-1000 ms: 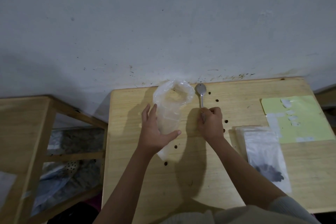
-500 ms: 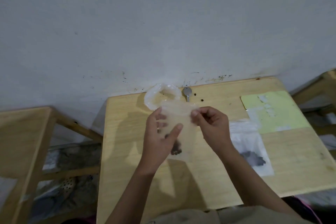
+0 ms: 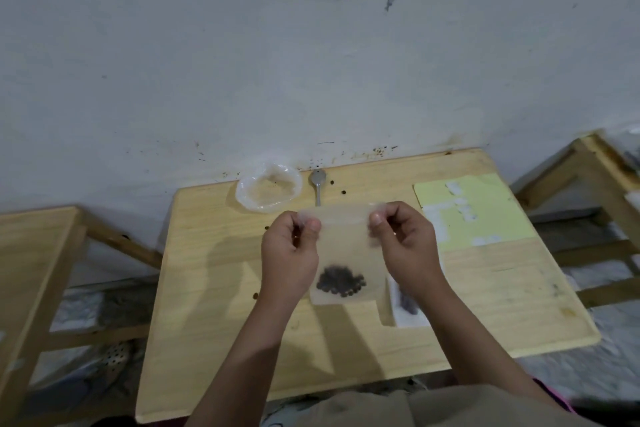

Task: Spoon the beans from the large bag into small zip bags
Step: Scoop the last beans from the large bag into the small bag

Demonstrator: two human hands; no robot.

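Observation:
A small clear zip bag (image 3: 346, 246) hangs upright above the table, with a clump of dark beans (image 3: 341, 282) in its bottom. My left hand (image 3: 291, 253) pinches its top left corner and my right hand (image 3: 403, 246) pinches its top right corner. The large clear bag (image 3: 268, 191) lies open and crumpled at the table's far edge by the wall. A metal spoon (image 3: 318, 184) lies just right of it, its handle partly hidden behind the small bag.
Another small zip bag with beans (image 3: 407, 308) lies on the wooden table (image 3: 214, 288) under my right forearm. A yellow-green sheet (image 3: 485, 208) with white labels lies at the far right. A few loose beans dot the tabletop. Wooden racks stand on both sides.
My right hand let go of the spoon, which now lies on the table. Both hands lifted the small bag and moved to pinch its top corners, pulling it flat.

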